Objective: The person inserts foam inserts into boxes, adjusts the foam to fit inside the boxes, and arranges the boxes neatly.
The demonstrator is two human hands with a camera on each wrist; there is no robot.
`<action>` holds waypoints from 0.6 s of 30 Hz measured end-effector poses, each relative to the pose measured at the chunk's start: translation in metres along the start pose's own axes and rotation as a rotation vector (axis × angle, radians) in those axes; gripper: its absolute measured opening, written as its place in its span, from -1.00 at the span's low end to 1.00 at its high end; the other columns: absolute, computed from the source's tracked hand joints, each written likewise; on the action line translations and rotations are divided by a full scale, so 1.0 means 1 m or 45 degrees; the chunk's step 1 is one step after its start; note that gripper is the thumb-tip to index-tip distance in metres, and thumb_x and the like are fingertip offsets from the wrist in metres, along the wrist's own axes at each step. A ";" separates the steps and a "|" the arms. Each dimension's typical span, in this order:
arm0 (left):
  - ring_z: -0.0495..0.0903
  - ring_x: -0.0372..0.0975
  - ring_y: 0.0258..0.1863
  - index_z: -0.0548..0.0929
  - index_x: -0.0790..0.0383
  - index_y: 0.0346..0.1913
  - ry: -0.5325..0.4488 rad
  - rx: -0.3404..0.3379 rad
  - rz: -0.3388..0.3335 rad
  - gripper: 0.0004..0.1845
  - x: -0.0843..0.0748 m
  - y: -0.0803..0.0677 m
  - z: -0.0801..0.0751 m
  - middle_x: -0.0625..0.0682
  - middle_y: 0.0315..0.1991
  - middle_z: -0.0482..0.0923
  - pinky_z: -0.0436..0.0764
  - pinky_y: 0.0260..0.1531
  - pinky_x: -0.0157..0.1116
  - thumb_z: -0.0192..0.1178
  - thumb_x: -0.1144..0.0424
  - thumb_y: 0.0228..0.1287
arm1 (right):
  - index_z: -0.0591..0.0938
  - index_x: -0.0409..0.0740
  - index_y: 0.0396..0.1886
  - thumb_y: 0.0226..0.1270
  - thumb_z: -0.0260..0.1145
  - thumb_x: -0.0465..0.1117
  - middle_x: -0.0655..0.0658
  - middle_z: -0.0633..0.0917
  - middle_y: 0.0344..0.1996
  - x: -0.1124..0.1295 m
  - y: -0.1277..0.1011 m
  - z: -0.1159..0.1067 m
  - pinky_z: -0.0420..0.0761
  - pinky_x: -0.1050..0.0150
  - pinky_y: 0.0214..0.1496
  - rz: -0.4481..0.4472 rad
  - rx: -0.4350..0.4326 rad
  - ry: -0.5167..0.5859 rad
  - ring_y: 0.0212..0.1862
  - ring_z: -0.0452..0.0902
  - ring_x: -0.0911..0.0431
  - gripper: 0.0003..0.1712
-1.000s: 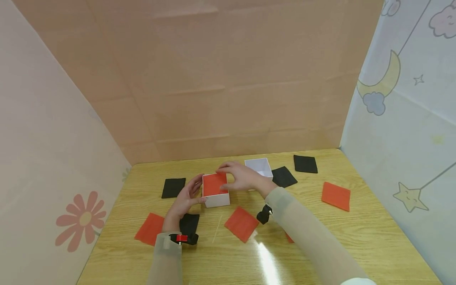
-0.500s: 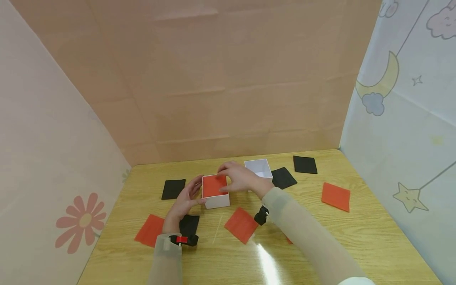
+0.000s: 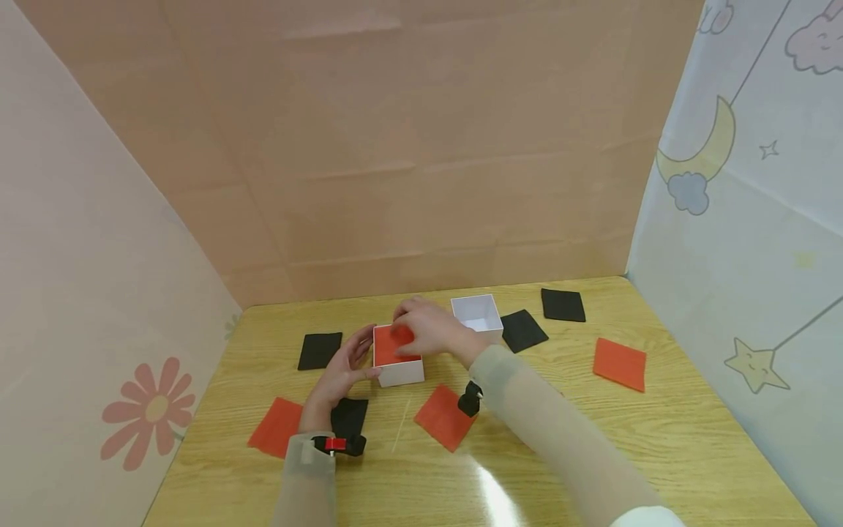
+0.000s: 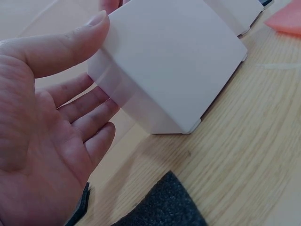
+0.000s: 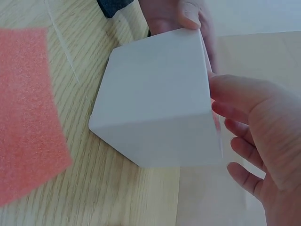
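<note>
A white open box (image 3: 400,372) stands mid-table with a red foam square (image 3: 387,351) lying in its mouth. My left hand (image 3: 347,360) rests against the box's left wall, fingers nearly straight. In the left wrist view the left hand (image 4: 56,122) has its thumb on the top edge of the box (image 4: 174,61). My right hand (image 3: 428,328) lies over the box's far right corner and presses on the red foam. In the right wrist view the right hand (image 5: 263,122) reaches over the rim of the box (image 5: 155,103).
A second, empty white box (image 3: 477,313) stands just right of the hands. Black foam squares (image 3: 320,350) (image 3: 523,329) (image 3: 563,304) (image 3: 349,416) and red ones (image 3: 275,427) (image 3: 446,417) (image 3: 619,364) lie scattered on the wooden table (image 3: 593,454). Walls close three sides.
My right hand has moved left over the box, and the red foam has gone lower into its mouth. The left hand has stayed at the box's side.
</note>
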State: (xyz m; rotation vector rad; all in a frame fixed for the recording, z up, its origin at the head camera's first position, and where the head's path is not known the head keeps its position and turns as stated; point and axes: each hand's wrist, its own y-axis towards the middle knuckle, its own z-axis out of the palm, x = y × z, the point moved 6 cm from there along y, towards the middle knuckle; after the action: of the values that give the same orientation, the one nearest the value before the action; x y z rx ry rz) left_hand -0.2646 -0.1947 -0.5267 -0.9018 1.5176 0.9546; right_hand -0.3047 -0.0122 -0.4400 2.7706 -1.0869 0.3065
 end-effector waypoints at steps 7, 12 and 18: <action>0.08 0.16 0.66 0.13 0.31 0.70 -0.001 -0.008 -0.011 -0.02 0.002 0.000 -0.001 0.25 0.68 0.10 0.03 0.62 0.10 0.45 0.49 0.33 | 0.84 0.06 0.10 0.32 0.58 0.18 0.00 0.64 0.17 0.000 0.002 0.005 0.55 0.12 0.34 0.010 0.021 -0.002 0.26 0.48 0.04 -0.54; 0.08 0.15 0.66 0.12 0.30 0.70 -0.017 -0.017 -0.032 -0.03 0.003 0.001 -0.001 0.24 0.69 0.10 0.02 0.63 0.08 0.40 0.56 0.33 | 0.83 0.12 0.11 0.34 0.55 0.20 0.03 0.63 0.18 -0.001 0.003 0.008 0.56 0.12 0.33 0.022 0.010 -0.010 0.25 0.47 0.06 -0.54; 0.11 0.11 0.66 0.15 0.25 0.70 -0.008 -0.024 -0.042 -0.04 0.005 0.002 -0.001 0.18 0.68 0.13 0.03 0.63 0.05 0.42 0.52 0.34 | 0.84 0.11 0.09 0.36 0.54 0.21 0.03 0.64 0.10 0.003 0.009 0.008 0.56 0.12 0.30 0.011 -0.031 -0.007 0.17 0.51 0.06 -0.56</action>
State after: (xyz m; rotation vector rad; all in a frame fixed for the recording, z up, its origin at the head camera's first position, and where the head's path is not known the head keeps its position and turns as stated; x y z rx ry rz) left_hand -0.2675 -0.1957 -0.5317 -0.9338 1.4866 0.9479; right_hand -0.3077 -0.0222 -0.4465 2.7481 -1.0970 0.2850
